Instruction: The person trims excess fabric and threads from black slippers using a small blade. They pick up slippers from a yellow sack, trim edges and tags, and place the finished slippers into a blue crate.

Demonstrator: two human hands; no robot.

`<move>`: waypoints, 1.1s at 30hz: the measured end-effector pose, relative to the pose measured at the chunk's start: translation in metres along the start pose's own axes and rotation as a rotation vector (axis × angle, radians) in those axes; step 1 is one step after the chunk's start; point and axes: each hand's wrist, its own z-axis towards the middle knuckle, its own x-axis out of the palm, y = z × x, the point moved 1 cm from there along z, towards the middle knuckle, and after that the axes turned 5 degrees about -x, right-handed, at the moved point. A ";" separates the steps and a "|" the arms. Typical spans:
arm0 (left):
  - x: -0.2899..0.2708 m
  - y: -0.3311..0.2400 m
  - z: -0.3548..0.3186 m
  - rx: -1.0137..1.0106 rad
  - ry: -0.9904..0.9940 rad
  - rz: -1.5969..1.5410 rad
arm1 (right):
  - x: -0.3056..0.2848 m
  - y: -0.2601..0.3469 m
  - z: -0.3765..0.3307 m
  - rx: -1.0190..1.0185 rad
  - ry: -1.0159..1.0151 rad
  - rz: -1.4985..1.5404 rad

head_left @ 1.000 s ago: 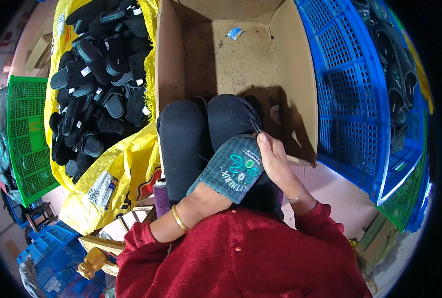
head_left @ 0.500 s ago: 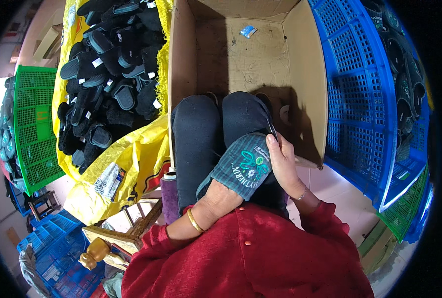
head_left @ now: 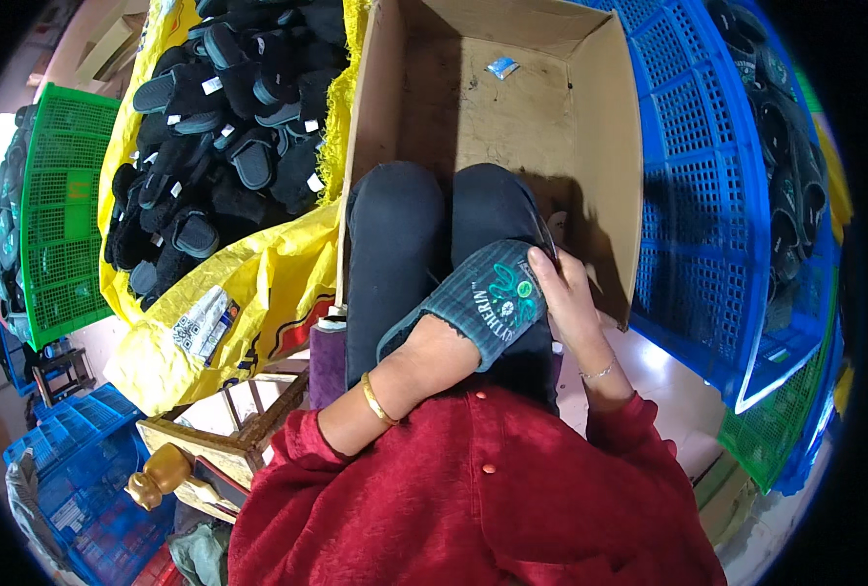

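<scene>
A dark green plaid slipper (head_left: 488, 283) with embroidered lettering and a green emblem rests over my lap. My left hand (head_left: 444, 342) is pushed inside it through the opening; its fingers are hidden by the slipper's upper. At the toe end, my right hand (head_left: 563, 283) is closed, with the thumb against the slipper's edge. A thin dark pointed tool (head_left: 549, 232) sticks up past the right fingers; its kind cannot be made out.
An open cardboard box (head_left: 605, 166) stands before my knees, with a small blue packet (head_left: 501, 67) inside. To the left, a yellow sack (head_left: 165, 356) holds many black slippers (head_left: 253, 161) beside a green crate (head_left: 68, 215). Blue crates (head_left: 698, 195) with slippers stand right. A wooden stool (head_left: 229, 430) is near-left.
The whole view has shifted slightly. My right hand has turned, its thumb now against the slipper's toe edge, and less of the thin tool stands out. My left hand stays inside the slipper.
</scene>
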 end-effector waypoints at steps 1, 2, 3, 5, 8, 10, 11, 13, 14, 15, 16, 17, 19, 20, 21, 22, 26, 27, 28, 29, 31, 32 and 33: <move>0.002 0.001 -0.007 0.027 0.000 0.029 | -0.002 0.002 0.000 0.024 0.050 -0.016; 0.002 0.001 -0.015 0.053 -0.001 0.059 | -0.001 0.002 -0.004 0.049 0.000 0.063; 0.001 -0.002 -0.026 0.072 0.006 0.095 | 0.003 0.002 -0.009 0.074 -0.049 0.142; -0.019 -0.008 -0.037 0.127 0.112 0.119 | 0.001 -0.006 -0.011 0.136 -0.165 0.368; -0.041 -0.008 -0.054 0.086 -0.222 0.196 | -0.014 -0.003 -0.012 0.162 -0.245 0.488; -0.061 -0.022 -0.055 -0.209 -0.396 0.375 | -0.021 0.008 -0.012 0.127 -0.297 0.466; -0.059 -0.018 -0.056 -0.273 -0.452 0.172 | -0.022 0.013 -0.011 0.104 -0.298 0.492; -0.048 -0.013 -0.053 -0.408 -0.435 -0.554 | -0.021 0.024 -0.011 0.083 -0.292 0.493; -0.044 -0.016 -0.050 -0.462 -0.441 -1.007 | -0.019 0.031 -0.012 0.085 -0.286 0.470; -0.049 -0.014 -0.048 -0.506 -0.415 -0.999 | -0.018 0.037 -0.012 0.087 -0.281 0.446; -0.050 -0.012 -0.046 -0.488 -0.417 -1.026 | -0.019 0.038 -0.014 0.076 -0.254 0.459; -0.051 -0.011 -0.045 -0.471 -0.420 -1.052 | -0.021 0.038 -0.017 0.065 -0.228 0.472; -0.053 -0.010 -0.044 -0.437 -0.414 -1.087 | -0.022 0.043 -0.021 0.045 -0.224 0.476; -0.053 -0.011 -0.044 -0.441 -0.403 -1.107 | -0.023 0.044 -0.022 0.066 -0.232 0.482; -0.055 -0.011 -0.043 -0.445 -0.392 -1.126 | -0.025 0.046 -0.022 0.086 -0.240 0.488; -0.055 -0.011 -0.043 -0.450 -0.381 -1.146 | -0.026 0.046 -0.023 0.108 -0.247 0.494; -0.054 -0.011 -0.042 -0.422 -0.420 -1.161 | -0.029 0.049 -0.024 0.097 -0.251 0.557; -0.051 -0.012 -0.040 -0.406 -0.463 -1.099 | -0.030 0.049 -0.024 0.080 -0.247 0.538; -0.049 -0.011 -0.040 -0.393 -0.504 -1.038 | -0.030 0.048 -0.025 0.065 -0.244 0.518; -0.049 -0.005 -0.039 -0.347 -0.655 -0.451 | -0.030 0.047 -0.026 0.050 -0.241 0.498; -0.057 -0.012 -0.038 -0.259 -0.637 0.048 | -0.027 0.045 -0.028 0.063 -0.306 0.443; -0.060 -0.015 -0.037 -0.212 -0.616 0.297 | -0.025 0.044 -0.029 0.070 -0.337 0.416; -0.052 -0.011 -0.033 -0.178 -0.602 0.259 | -0.023 0.044 -0.029 0.078 -0.360 0.409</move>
